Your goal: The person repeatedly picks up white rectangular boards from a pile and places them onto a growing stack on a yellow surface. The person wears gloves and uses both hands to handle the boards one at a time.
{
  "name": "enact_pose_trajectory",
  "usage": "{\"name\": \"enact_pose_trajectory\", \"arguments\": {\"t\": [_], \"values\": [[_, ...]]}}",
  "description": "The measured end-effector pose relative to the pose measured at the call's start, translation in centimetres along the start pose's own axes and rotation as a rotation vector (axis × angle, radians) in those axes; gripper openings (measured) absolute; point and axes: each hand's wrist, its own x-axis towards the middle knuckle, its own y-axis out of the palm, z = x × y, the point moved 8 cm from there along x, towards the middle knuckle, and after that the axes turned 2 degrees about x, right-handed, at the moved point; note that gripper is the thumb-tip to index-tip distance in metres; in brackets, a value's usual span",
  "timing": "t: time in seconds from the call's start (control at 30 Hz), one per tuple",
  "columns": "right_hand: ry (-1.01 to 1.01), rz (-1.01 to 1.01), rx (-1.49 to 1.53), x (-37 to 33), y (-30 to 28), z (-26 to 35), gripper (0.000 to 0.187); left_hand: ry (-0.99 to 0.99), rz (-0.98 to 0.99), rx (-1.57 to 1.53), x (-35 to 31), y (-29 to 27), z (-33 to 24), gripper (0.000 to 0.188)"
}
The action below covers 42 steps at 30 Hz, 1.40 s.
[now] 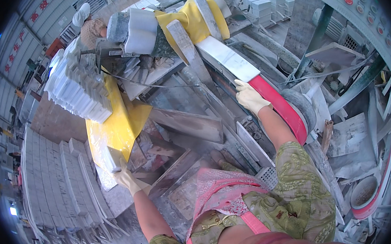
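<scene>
Alongside the cream-gloved right hand, a long, curving red belt is seen, with a long, flat, white stone slab in line just ahead; its near end appears steadied by loosely bent fingers, wrapped around nothing. In the cream-gloved left hand, a short white stone piece appears pinched at its near end. Feeding seems underway; bringing that piece across, behind the slab, is probably called for.

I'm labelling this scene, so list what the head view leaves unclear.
All in the head view:
Left hand: fingers partly hidden by small white slabs.
Long white slab: far end hidden under yellow sheet.
Co-worker: hands hidden behind objects in front.
Control panel: outer edge cut off by dark rim.
</scene>
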Motion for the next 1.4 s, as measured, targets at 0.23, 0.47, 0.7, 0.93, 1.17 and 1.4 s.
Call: {"name": "enact_pose_trajectory", "arguments": {"t": [0.23,0.47,0.7,0.93,1.17,1.4], "values": [[0.075,0.113,0.006,-0.3,-0.4,0.0,0.02,-0.014,0.045,-0.084,-0.1,0.3,0.5,0.066],[0.157,0.299,-0.064,-0.2,-2.8,1.3,0.024,-0.031,0.012,-0.04,-0.1,0.1,0.5,0.065],[0.114,0.232,-0.167,-0.2,-2.5,1.4,0.019,-0.032,0.037,-0.091,-0.6,0.0,-0.4,0.064],[0.058,0.006,-0.187,-0.4,-2.2,1.1,0.012,-0.012,0.018,-0.045,-0.9,-0.3,-1.3,0.066],[-0.022,0.114,-0.26,0.0,-2.6,1.8,0.016,0.014,-0.026,-0.011,-1.2,-0.6,-1.9,0.068],[-0.087,0.13,-0.267,0.0,-4.0,2.8,0.016,-0.018,0.015,0.055,-1.1,-0.6,-1.7,0.072]]}}
